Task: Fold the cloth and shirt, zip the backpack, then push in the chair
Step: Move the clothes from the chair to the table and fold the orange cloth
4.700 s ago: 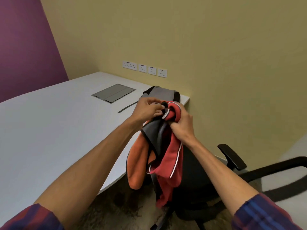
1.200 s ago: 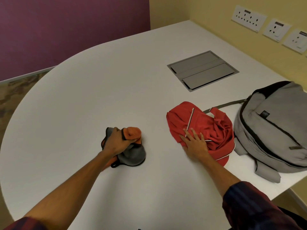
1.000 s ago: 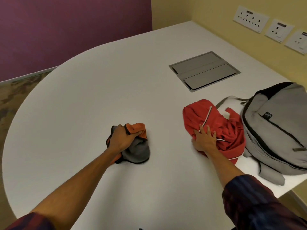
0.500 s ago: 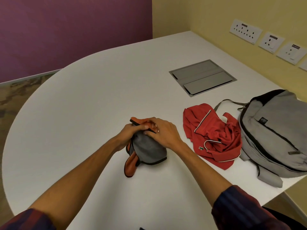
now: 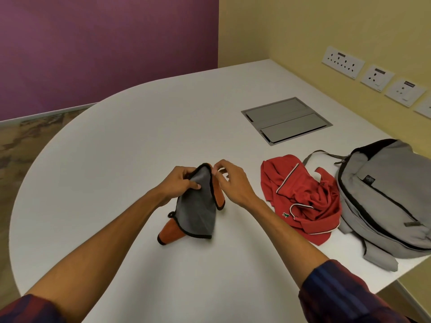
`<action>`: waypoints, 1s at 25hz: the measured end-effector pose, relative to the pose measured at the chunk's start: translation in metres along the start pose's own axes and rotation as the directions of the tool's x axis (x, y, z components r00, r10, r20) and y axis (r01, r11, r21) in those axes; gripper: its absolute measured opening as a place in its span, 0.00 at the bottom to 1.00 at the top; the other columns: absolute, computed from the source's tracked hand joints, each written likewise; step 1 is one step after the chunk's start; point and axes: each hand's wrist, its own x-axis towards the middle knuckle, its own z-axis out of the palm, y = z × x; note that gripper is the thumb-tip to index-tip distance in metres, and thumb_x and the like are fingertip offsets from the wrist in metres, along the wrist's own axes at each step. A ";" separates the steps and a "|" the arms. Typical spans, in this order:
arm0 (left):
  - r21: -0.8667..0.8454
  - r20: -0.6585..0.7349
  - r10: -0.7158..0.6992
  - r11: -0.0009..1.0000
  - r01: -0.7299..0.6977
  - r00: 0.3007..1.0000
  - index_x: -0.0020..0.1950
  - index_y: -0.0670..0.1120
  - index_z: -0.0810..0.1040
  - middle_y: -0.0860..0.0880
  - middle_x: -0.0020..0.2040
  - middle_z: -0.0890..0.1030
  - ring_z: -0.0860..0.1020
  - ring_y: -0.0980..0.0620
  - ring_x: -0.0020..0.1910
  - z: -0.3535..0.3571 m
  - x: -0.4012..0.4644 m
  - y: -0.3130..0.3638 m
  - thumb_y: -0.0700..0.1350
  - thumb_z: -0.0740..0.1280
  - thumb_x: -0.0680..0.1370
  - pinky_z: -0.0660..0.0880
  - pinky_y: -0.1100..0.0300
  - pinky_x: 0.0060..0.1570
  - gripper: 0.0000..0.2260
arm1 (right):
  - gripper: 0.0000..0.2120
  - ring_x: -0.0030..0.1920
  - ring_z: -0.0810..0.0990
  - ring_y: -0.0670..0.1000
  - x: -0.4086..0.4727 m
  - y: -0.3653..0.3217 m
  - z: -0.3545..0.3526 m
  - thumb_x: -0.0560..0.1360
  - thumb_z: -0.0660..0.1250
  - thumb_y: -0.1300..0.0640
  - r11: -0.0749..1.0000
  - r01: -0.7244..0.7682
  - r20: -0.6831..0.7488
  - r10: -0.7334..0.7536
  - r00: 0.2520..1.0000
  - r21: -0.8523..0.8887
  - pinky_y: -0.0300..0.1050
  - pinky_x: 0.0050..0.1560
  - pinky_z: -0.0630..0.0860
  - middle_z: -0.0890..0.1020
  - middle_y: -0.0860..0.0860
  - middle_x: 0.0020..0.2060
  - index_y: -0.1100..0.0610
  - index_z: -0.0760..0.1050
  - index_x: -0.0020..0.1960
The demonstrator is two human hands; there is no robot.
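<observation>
A grey and orange cloth (image 5: 197, 212) with black edging hangs crumpled over the white table (image 5: 121, 145), its lower end touching the top. My left hand (image 5: 180, 184) pinches its upper grey edge. My right hand (image 5: 233, 183) pinches the top corner right beside it. A red shirt (image 5: 300, 199) with white trim lies bunched to the right. The grey backpack (image 5: 387, 194) lies flat at the table's right edge, touching the shirt. The chair is out of view.
A grey cable hatch (image 5: 286, 121) is set into the table behind the shirt. Wall sockets (image 5: 342, 62) line the yellow wall at right. The table's curved edge runs along the left, with carpet (image 5: 25, 136) beyond.
My right hand left the red shirt and joined the left on the cloth. Both hands have lifted the cloth's top edge, so it now hangs opened out instead of lying balled up.
</observation>
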 end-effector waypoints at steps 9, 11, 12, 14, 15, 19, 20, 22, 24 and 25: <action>0.452 -0.057 0.185 0.881 -0.140 0.981 0.51 0.46 0.83 0.48 0.44 0.83 0.79 0.50 0.43 -0.034 -0.004 0.000 0.39 0.68 0.75 0.76 0.59 0.45 0.07 | 0.11 0.48 0.80 0.50 0.011 -0.012 -0.002 0.79 0.59 0.53 0.981 0.054 -0.017 -0.058 0.998 -0.187 0.42 0.48 0.75 0.83 0.49 0.50 0.51 0.77 0.57; 0.437 -0.121 0.117 0.898 -0.053 0.986 0.47 0.46 0.84 0.48 0.42 0.83 0.79 0.50 0.43 -0.046 -0.006 -0.007 0.43 0.70 0.75 0.75 0.61 0.41 0.04 | 0.11 0.48 0.80 0.52 0.014 -0.005 -0.013 0.80 0.58 0.55 0.940 0.111 -0.092 -0.148 0.985 -0.323 0.42 0.46 0.72 0.83 0.50 0.51 0.53 0.77 0.57; 0.413 -0.132 0.085 0.911 -0.023 0.988 0.45 0.47 0.84 0.49 0.41 0.83 0.79 0.51 0.42 -0.053 -0.006 -0.008 0.45 0.72 0.74 0.74 0.63 0.40 0.03 | 0.11 0.48 0.80 0.54 0.016 0.001 -0.018 0.80 0.58 0.56 0.902 0.114 -0.092 -0.167 0.982 -0.417 0.45 0.46 0.73 0.83 0.51 0.51 0.54 0.77 0.57; 0.377 -0.137 0.053 0.926 0.002 0.989 0.44 0.47 0.85 0.50 0.41 0.83 0.79 0.53 0.42 -0.069 -0.005 -0.001 0.46 0.73 0.73 0.74 0.63 0.41 0.04 | 0.11 0.48 0.80 0.58 0.021 0.016 -0.026 0.80 0.58 0.58 0.809 0.037 -0.076 -0.100 0.992 -0.586 0.48 0.42 0.71 0.83 0.54 0.49 0.57 0.77 0.56; 0.367 -0.129 0.049 0.930 0.002 0.990 0.45 0.46 0.85 0.50 0.42 0.84 0.79 0.53 0.43 -0.079 -0.004 0.004 0.46 0.74 0.72 0.74 0.62 0.42 0.05 | 0.11 0.47 0.80 0.60 0.023 0.024 -0.027 0.79 0.58 0.60 0.761 -0.012 -0.073 -0.047 0.996 -0.648 0.48 0.40 0.69 0.83 0.56 0.47 0.58 0.77 0.56; 0.393 -0.093 0.027 0.919 0.012 0.995 0.45 0.44 0.85 0.48 0.44 0.84 0.79 0.51 0.46 -0.117 0.005 0.024 0.43 0.74 0.72 0.76 0.58 0.46 0.04 | 0.10 0.44 0.80 0.64 0.033 0.049 -0.034 0.79 0.57 0.62 0.747 -0.145 -0.143 0.067 0.987 -0.649 0.50 0.38 0.71 0.83 0.59 0.44 0.60 0.77 0.53; 0.433 -0.107 0.023 0.901 0.026 0.994 0.45 0.44 0.85 0.47 0.45 0.84 0.79 0.49 0.46 -0.126 0.008 0.026 0.42 0.74 0.72 0.75 0.58 0.46 0.04 | 0.10 0.44 0.80 0.64 0.037 0.051 -0.038 0.79 0.57 0.60 0.765 -0.169 -0.170 0.079 0.982 -0.622 0.50 0.38 0.71 0.83 0.59 0.44 0.60 0.78 0.51; 0.550 -0.171 0.023 0.832 0.076 0.985 0.45 0.42 0.84 0.44 0.45 0.83 0.78 0.48 0.44 -0.142 0.016 0.029 0.40 0.74 0.71 0.73 0.58 0.44 0.04 | 0.11 0.45 0.80 0.63 0.049 0.050 -0.049 0.80 0.59 0.57 0.785 -0.201 -0.213 0.089 0.973 -0.586 0.50 0.40 0.71 0.83 0.58 0.45 0.59 0.79 0.50; 0.615 -0.271 0.056 0.778 0.128 0.961 0.45 0.40 0.83 0.42 0.45 0.83 0.78 0.48 0.42 -0.153 0.022 0.032 0.40 0.75 0.71 0.73 0.57 0.42 0.05 | 0.11 0.48 0.80 0.62 0.063 0.041 -0.064 0.79 0.60 0.57 0.807 -0.197 -0.255 0.060 0.965 -0.556 0.50 0.43 0.73 0.84 0.57 0.47 0.58 0.81 0.50; 0.622 -0.332 0.101 0.771 0.138 0.938 0.45 0.39 0.83 0.41 0.45 0.83 0.77 0.47 0.41 -0.158 0.025 0.035 0.40 0.75 0.71 0.73 0.57 0.42 0.06 | 0.11 0.49 0.80 0.62 0.071 0.033 -0.072 0.79 0.61 0.57 0.830 -0.195 -0.291 0.042 0.956 -0.522 0.50 0.45 0.74 0.84 0.57 0.47 0.57 0.82 0.51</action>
